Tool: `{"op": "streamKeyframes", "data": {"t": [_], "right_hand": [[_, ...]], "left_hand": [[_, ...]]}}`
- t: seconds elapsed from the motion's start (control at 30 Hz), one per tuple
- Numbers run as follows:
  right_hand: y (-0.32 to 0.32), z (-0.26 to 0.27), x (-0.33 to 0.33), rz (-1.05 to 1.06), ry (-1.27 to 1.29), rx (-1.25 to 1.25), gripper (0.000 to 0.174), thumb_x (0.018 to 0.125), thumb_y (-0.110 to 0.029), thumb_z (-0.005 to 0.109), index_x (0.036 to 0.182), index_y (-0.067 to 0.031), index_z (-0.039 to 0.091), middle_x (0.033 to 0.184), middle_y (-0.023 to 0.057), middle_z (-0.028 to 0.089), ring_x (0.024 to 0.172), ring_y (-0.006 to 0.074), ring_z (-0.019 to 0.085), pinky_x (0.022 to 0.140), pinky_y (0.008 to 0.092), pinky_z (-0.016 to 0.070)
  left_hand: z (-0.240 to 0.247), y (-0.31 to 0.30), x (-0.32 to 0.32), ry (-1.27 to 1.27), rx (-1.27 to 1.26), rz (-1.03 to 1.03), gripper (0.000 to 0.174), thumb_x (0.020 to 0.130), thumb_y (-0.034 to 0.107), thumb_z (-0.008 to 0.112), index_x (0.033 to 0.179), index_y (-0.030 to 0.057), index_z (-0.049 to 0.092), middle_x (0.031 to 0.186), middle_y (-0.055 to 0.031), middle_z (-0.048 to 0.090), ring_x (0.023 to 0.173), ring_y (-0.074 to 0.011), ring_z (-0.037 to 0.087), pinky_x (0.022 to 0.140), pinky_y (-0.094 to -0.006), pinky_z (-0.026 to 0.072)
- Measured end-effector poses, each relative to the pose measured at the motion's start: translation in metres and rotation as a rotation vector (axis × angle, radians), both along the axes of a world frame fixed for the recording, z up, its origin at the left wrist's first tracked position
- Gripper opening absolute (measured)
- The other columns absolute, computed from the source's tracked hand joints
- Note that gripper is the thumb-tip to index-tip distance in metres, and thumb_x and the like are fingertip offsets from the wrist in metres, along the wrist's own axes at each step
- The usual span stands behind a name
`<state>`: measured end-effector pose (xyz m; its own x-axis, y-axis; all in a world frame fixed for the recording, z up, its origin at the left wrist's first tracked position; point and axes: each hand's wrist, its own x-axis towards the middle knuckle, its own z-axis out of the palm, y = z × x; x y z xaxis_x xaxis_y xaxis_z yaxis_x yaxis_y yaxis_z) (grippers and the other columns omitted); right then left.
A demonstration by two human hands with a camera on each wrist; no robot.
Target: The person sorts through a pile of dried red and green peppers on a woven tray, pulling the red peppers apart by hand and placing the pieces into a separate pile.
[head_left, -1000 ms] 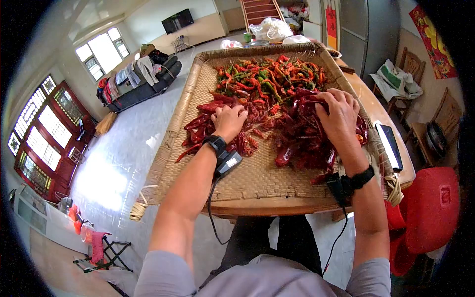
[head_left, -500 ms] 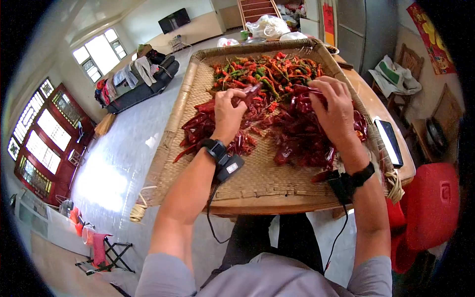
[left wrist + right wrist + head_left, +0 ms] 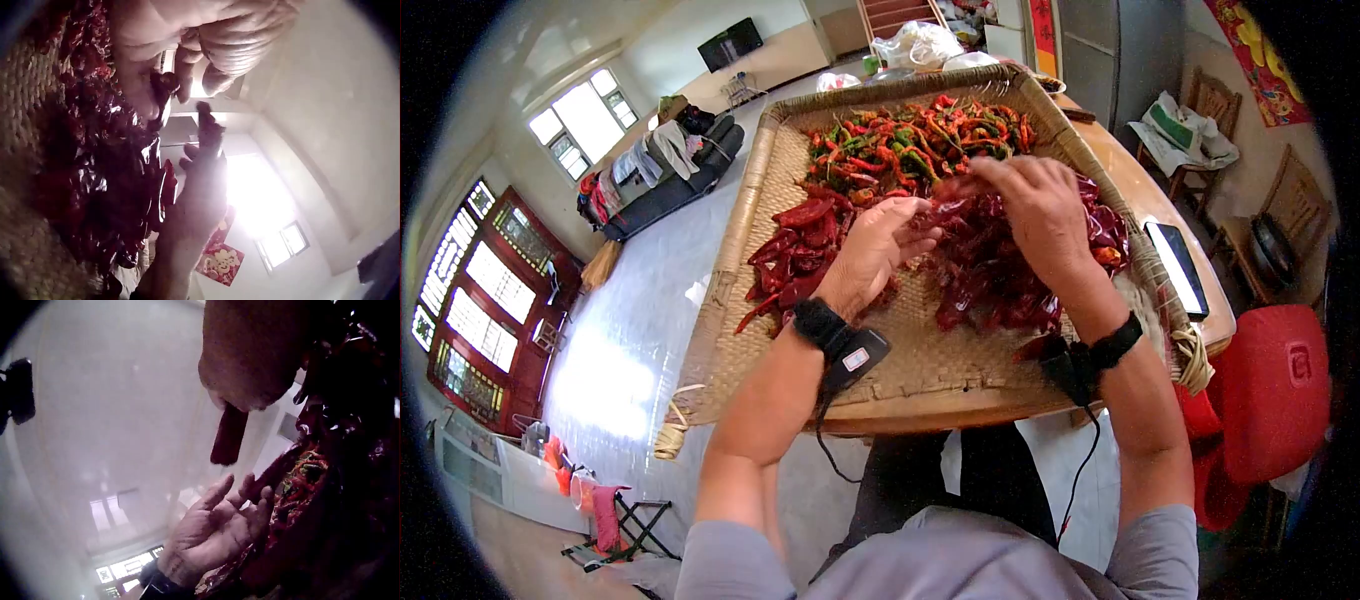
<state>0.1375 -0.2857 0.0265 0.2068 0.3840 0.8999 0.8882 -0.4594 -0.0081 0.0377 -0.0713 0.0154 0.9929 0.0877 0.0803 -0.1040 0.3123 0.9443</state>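
Observation:
My right hand (image 3: 1040,215) is raised over a heap of dark red dried chilies (image 3: 990,275) on the woven tray (image 3: 880,378). It pinches one red chili (image 3: 229,437), which points down from the fingertips in the right wrist view. My left hand (image 3: 872,250) is just beside it, palm turned toward the right hand and fingers loosely spread. Another dark red chili (image 3: 281,465) overlaps the left fingertips in that view. A smaller red chili heap (image 3: 795,240) lies left of the left hand.
Smaller red and green chilies (image 3: 915,140) cover the tray's far end. The tray rests on a wooden table, with a phone (image 3: 1175,268) at its right. A red chair (image 3: 1275,390) stands at the near right; plastic bags (image 3: 918,45) sit behind the tray.
My left hand lifted a chili from the left heap, then moved right toward the right hand, its fingers now spread. My right hand moved left and now holds a chili. The head view shifted slightly.

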Motion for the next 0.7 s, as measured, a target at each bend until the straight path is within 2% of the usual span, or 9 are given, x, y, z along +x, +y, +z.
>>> {"op": "streamKeyframes", "data": {"t": [0.1, 0.13, 0.23, 0.33, 0.43, 0.53, 0.63, 0.67, 0.7], "right_hand": [[-0.005, 0.002, 0.004, -0.261, 0.008, 0.110, 0.041, 0.085, -0.004, 0.057, 0.120, -0.0239, 0.065, 0.106, 0.0037, 0.061, 0.102, 0.0258, 0.057, 0.094, 0.0407, 0.0413], [-0.010, 0.001, 0.006, -0.312, 0.065, 0.080, 0.041, 0.085, -0.010, 0.061, 0.124, -0.0240, 0.063, 0.114, 0.0059, 0.059, 0.111, 0.0273, 0.053, 0.098, 0.0441, 0.0380], [-0.011, -0.004, 0.011, -0.424, 0.086, 0.089, 0.036, 0.084, -0.022, 0.067, 0.121, -0.0241, 0.065, 0.118, 0.0074, 0.059, 0.118, 0.0286, 0.050, 0.103, 0.0479, 0.0331], [-0.015, -0.009, 0.012, -0.372, 0.177, -0.084, 0.036, 0.083, -0.033, 0.071, 0.117, -0.0204, 0.068, 0.122, 0.0078, 0.059, 0.123, 0.0287, 0.047, 0.106, 0.0493, 0.0297], [-0.013, -0.010, 0.009, -0.413, 0.201, -0.152, 0.035, 0.084, -0.036, 0.071, 0.112, -0.0156, 0.069, 0.122, 0.0081, 0.059, 0.122, 0.0290, 0.048, 0.106, 0.0482, 0.0296], [-0.007, -0.008, 0.009, -0.324, 0.085, 0.041, 0.034, 0.084, -0.035, 0.071, 0.110, -0.0125, 0.069, 0.120, 0.0081, 0.061, 0.117, 0.0296, 0.051, 0.103, 0.0463, 0.0337], [-0.008, 0.007, 0.000, -0.008, 0.011, 0.022, 0.031, 0.083, -0.033, 0.073, 0.107, -0.0126, 0.068, 0.116, 0.0074, 0.063, 0.113, 0.0297, 0.055, 0.099, 0.0443, 0.0384], [-0.006, 0.009, -0.003, 0.126, 0.017, -0.012, 0.030, 0.082, -0.030, 0.074, 0.105, -0.0125, 0.068, 0.110, 0.0064, 0.064, 0.109, 0.0290, 0.056, 0.095, 0.0440, 0.0416], [-0.005, 0.012, -0.012, 0.168, 0.003, -0.056, 0.031, 0.082, -0.033, 0.073, 0.106, -0.0133, 0.068, 0.106, 0.0061, 0.065, 0.106, 0.0283, 0.057, 0.096, 0.0433, 0.0400]], "left_hand": [[0.000, 0.003, 0.001, 0.015, 0.115, 0.057, 0.029, 0.098, 0.014, 0.056, 0.125, 0.0017, 0.052, 0.118, -0.0102, 0.060, 0.103, -0.0212, 0.064, 0.092, -0.0348, 0.0541], [0.000, 0.001, 0.000, 0.008, 0.155, 0.079, 0.030, 0.098, 0.013, 0.056, 0.126, 0.0006, 0.051, 0.118, -0.0107, 0.059, 0.103, -0.0209, 0.064, 0.092, -0.0347, 0.0543], [-0.002, -0.008, -0.001, -0.004, 0.235, 0.123, 0.033, 0.099, 0.011, 0.055, 0.128, -0.0020, 0.048, 0.120, -0.0116, 0.058, 0.102, -0.0200, 0.064, 0.092, -0.0336, 0.0549], [-0.004, -0.013, -0.001, 0.001, 0.249, 0.130, 0.034, 0.099, 0.011, 0.056, 0.129, -0.0020, 0.048, 0.120, -0.0112, 0.058, 0.099, -0.0192, 0.065, 0.090, -0.0316, 0.0556], [-0.007, -0.013, 0.000, -0.006, 0.297, 0.129, 0.034, 0.098, 0.014, 0.058, 0.128, -0.0005, 0.049, 0.115, -0.0097, 0.060, 0.098, -0.0181, 0.066, 0.086, -0.0302, 0.0559], [-0.008, -0.013, -0.001, -0.028, 0.329, 0.127, 0.034, 0.098, 0.017, 0.061, 0.126, 0.0005, 0.051, 0.110, -0.0077, 0.063, 0.095, -0.0163, 0.066, 0.083, -0.0284, 0.0553], [-0.003, -0.018, -0.004, -0.044, 0.339, 0.161, 0.032, 0.098, 0.020, 0.061, 0.122, 0.0010, 0.054, 0.105, -0.0062, 0.065, 0.090, -0.0148, 0.067, 0.080, -0.0267, 0.0544], [0.000, -0.021, -0.006, -0.046, 0.340, 0.171, 0.031, 0.098, 0.021, 0.061, 0.121, 0.0011, 0.055, 0.105, -0.0059, 0.066, 0.088, -0.0144, 0.067, 0.078, -0.0262, 0.0540], [0.005, -0.027, -0.007, -0.048, 0.339, 0.171, 0.031, 0.099, 0.022, 0.060, 0.121, 0.0012, 0.055, 0.104, -0.0056, 0.066, 0.086, -0.0141, 0.067, 0.077, -0.0256, 0.0536]]}}
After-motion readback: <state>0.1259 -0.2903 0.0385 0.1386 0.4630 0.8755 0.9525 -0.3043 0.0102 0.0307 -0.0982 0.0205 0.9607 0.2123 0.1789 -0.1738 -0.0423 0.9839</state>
